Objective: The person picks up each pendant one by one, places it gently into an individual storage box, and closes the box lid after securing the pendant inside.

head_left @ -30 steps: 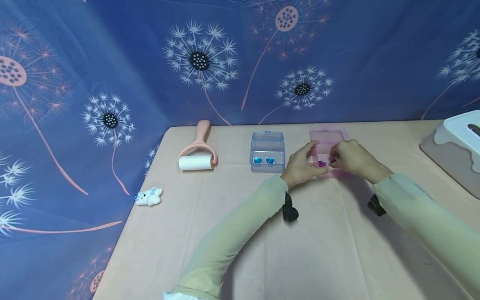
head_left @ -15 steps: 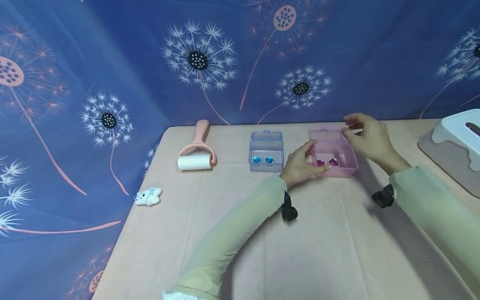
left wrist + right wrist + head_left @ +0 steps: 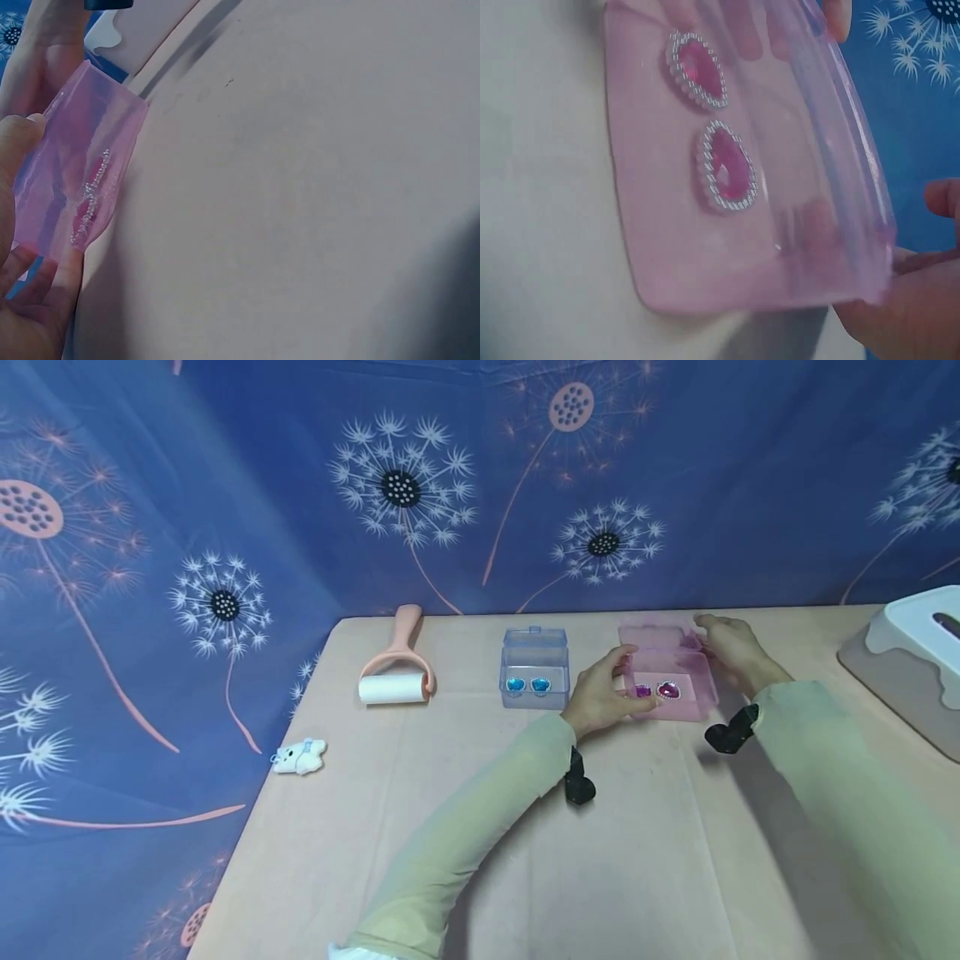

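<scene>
A see-through pink plastic box (image 3: 686, 708) stands with its lid (image 3: 651, 635) tipped back. Two pink faceted gems with silver beaded rims lie side by side inside; the right gem (image 3: 668, 691) shows whole, while the left gem (image 3: 643, 692) is partly covered by the left thumb. My left hand (image 3: 600, 691) grips the box's left side, thumb at the front and fingers toward the back. At the box's right rear corner is my right hand (image 3: 738, 650), its bent fingers right at the lid's edge. In the right wrist view that hand (image 3: 915, 300) is beside the box's end.
A blue see-through box (image 3: 535, 697) with two blue gems sits open to the left. Farther left are a lint roller (image 3: 393, 687) and a small white bear figure (image 3: 298, 757). A white-and-beige plastic stool-like item (image 3: 896, 660) stands at the right edge. A blue curtain (image 3: 480, 485) hangs behind.
My right hand has left the gems inside the pink box, lifted, and come down at the lid's right edge. The right gem is now uncovered. My left hand keeps its grip.
</scene>
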`<action>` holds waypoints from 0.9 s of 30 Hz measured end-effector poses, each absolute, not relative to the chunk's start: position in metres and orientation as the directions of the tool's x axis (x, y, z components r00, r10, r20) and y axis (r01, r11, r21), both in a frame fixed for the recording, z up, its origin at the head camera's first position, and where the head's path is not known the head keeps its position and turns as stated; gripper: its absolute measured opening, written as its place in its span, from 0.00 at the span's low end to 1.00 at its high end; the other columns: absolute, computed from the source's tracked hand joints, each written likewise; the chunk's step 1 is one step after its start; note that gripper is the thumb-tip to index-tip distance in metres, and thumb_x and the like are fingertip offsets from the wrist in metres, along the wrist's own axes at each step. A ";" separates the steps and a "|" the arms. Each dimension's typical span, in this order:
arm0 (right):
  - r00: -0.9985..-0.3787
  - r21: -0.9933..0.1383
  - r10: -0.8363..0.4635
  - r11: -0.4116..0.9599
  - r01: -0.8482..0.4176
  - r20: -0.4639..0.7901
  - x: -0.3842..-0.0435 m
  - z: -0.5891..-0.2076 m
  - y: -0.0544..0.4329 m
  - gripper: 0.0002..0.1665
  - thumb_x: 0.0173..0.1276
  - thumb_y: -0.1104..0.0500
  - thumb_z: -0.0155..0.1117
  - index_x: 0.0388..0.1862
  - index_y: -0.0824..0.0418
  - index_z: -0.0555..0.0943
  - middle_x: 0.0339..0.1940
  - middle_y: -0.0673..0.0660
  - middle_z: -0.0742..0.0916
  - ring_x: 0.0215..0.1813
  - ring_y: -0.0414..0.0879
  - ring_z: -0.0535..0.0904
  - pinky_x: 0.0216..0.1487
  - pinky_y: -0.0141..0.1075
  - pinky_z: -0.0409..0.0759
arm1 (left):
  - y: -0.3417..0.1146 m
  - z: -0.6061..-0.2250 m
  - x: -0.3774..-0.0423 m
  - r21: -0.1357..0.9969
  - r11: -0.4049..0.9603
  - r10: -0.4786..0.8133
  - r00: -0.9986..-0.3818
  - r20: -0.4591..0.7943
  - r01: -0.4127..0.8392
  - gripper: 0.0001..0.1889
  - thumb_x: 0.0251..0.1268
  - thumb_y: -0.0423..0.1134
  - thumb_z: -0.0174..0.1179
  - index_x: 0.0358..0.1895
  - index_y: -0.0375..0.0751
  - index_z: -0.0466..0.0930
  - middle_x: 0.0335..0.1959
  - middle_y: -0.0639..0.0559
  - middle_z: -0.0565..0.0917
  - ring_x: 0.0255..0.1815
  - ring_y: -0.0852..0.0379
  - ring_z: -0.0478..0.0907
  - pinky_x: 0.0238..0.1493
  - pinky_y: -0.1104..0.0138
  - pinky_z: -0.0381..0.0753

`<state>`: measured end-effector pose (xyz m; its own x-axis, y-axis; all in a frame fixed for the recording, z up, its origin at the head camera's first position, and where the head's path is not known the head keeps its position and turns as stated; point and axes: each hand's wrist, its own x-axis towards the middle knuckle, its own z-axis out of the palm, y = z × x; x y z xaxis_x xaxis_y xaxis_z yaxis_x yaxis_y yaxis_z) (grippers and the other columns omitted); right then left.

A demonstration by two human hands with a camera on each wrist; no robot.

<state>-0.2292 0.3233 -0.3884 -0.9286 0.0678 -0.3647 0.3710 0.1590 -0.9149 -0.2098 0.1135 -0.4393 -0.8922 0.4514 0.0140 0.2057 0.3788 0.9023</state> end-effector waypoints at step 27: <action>-0.969 -0.964 0.116 0.129 0.232 -0.217 -0.208 -0.370 0.305 0.34 0.68 0.27 0.44 0.42 0.55 0.77 0.31 0.36 0.85 0.38 0.30 0.82 0.50 0.31 0.77 | 0.113 -0.439 -0.207 0.954 0.275 0.445 -0.895 -0.017 0.118 0.42 0.47 0.39 0.76 0.66 0.50 0.62 0.65 0.50 0.73 0.66 0.58 0.72 0.56 0.75 0.78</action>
